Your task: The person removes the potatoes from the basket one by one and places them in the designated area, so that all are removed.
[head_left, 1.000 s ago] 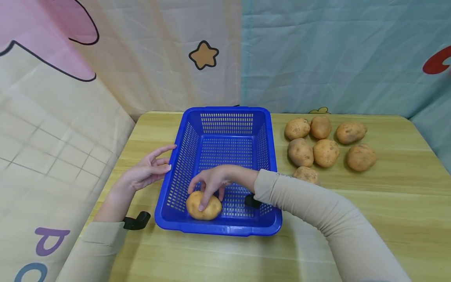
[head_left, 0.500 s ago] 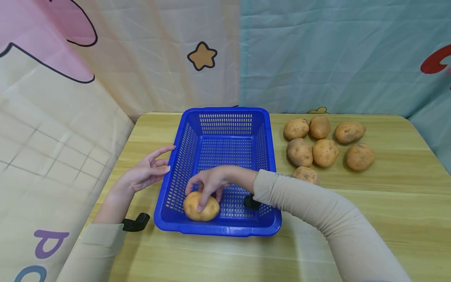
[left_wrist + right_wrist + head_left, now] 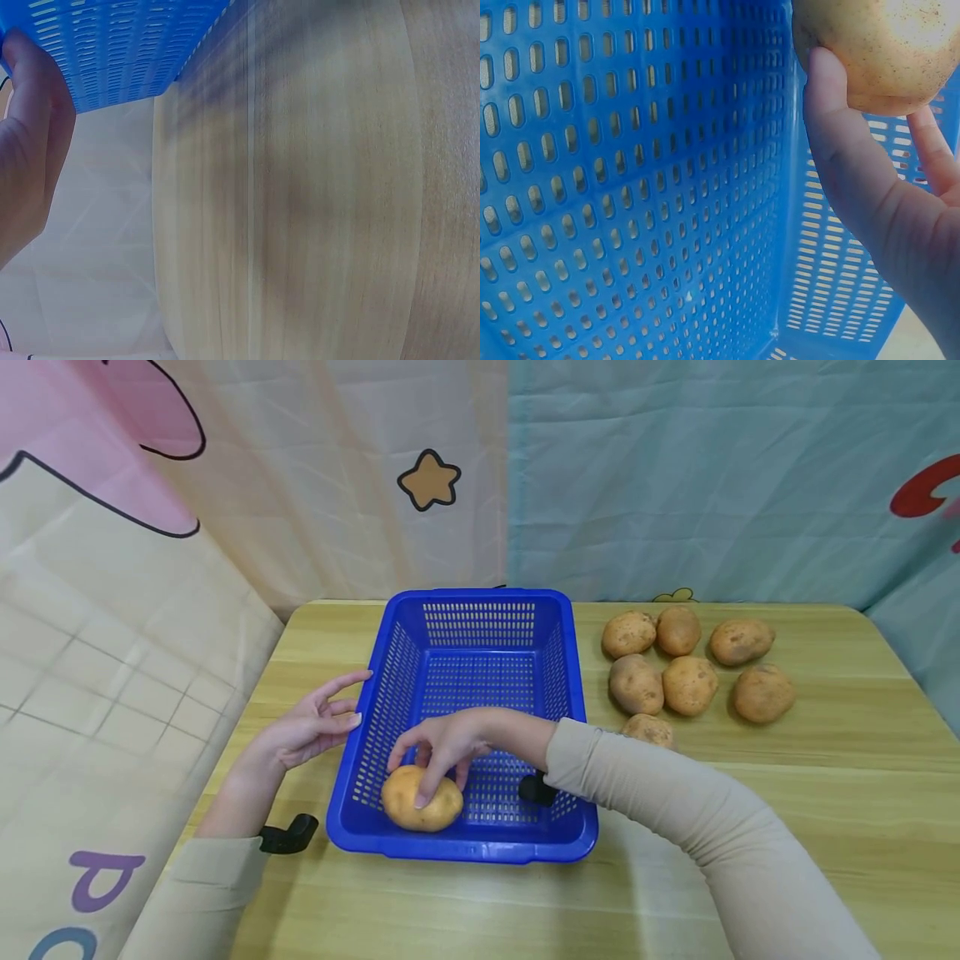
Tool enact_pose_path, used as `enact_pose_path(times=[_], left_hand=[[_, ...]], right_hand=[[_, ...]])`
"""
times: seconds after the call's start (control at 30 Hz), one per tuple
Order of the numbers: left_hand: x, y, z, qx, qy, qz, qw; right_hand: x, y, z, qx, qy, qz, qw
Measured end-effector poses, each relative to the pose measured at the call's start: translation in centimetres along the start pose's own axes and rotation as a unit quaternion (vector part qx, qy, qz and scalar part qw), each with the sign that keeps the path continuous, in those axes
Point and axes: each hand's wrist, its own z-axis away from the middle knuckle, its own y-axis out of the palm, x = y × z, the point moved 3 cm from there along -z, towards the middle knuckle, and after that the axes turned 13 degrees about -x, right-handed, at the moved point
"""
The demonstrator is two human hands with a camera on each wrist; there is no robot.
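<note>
— From the head camera, what worries you?

— My right hand [image 3: 450,745] has its fingers curled over a potato [image 3: 420,799] that sits in the near left corner of the blue basket [image 3: 480,602]. I judge that if I let go carelessly it could roll across the perforated floor. My left hand [image 3: 311,727] lies with fingers straight and relaxed, its fingertips at the basket's outer left wall, holding nothing. A push from inside could slide the basket on the wooden table [image 3: 825,793], since that hand only touches the wall.

— And the left wrist camera?

— It shows little: the edge of my left hand [image 3: 26,150] beside the basket wall [image 3: 120,45], and table [image 3: 315,195] below. Whether skin truly presses the plastic I cannot tell there.

— The right wrist camera?

— My thumb [image 3: 840,135] and a finger [image 3: 930,146] pinch the potato [image 3: 877,45] from either side, just above the basket's floor [image 3: 630,187]. The grip covers only its lower part, so it might slip sideways.

— Anything else?

— Seven more potatoes [image 3: 690,672] lie on the table to the basket's right; my sleeve [image 3: 675,810] passes over the nearest and could nudge it.
</note>
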Motion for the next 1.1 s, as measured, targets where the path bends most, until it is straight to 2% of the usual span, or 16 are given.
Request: enact_pose_path(times=[0.77, 1.1], left_hand=[[-0.1, 0.1, -0.1, 0.001, -0.006, 0.011, 0.9999], [0.0, 0.1, -0.2, 0.001, -0.005, 0.012, 0.9999]], right_hand=[[1.0, -1.6, 2.0, 0.005, -0.030, -0.054, 0.998], [0.6, -2.5, 3.1, -0.008, -0.038, -0.062, 0.997]])
